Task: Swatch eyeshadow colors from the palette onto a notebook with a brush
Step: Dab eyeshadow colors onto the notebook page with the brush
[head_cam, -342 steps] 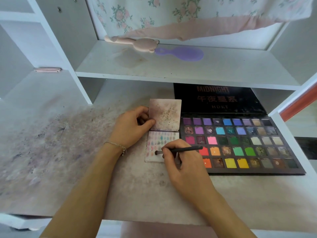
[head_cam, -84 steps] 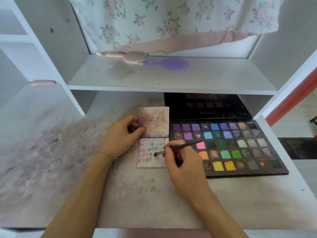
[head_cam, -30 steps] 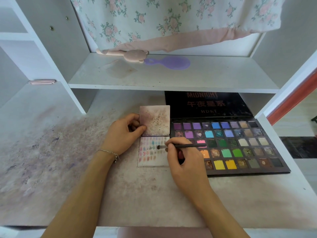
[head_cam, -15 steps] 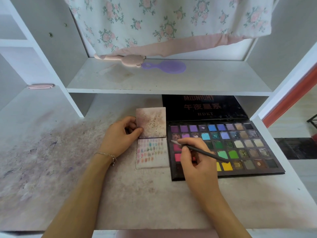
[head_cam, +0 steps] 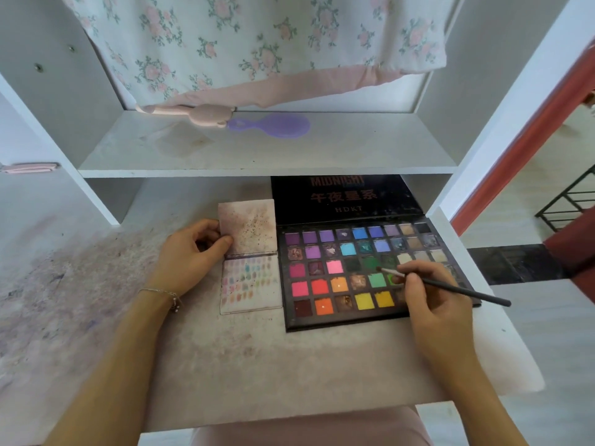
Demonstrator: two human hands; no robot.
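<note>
- The stained pale worktop [head_cam: 257,355] carries a wide black eyeshadow palette [head_cam: 363,275] of many square colour pans, its lid open and lying back under the shelf; just beside its left edge lies a small square notebook [head_cam: 249,284], opened flat.
- The notebook's lower page already bears several rows of small pastel swatches, so I judge the task well along but unfinished.
- The left hand [head_cam: 190,255] has not shifted: its thumb and curled fingers pinch the upper page's left edge, pinning the notebook.
- The right hand [head_cam: 431,297] has left the page and crossed to the palette; its grip is closed around a thin dark brush [head_cam: 450,289].
- The brush tip now sits among the green pans, apparently loading the next colour.
</note>
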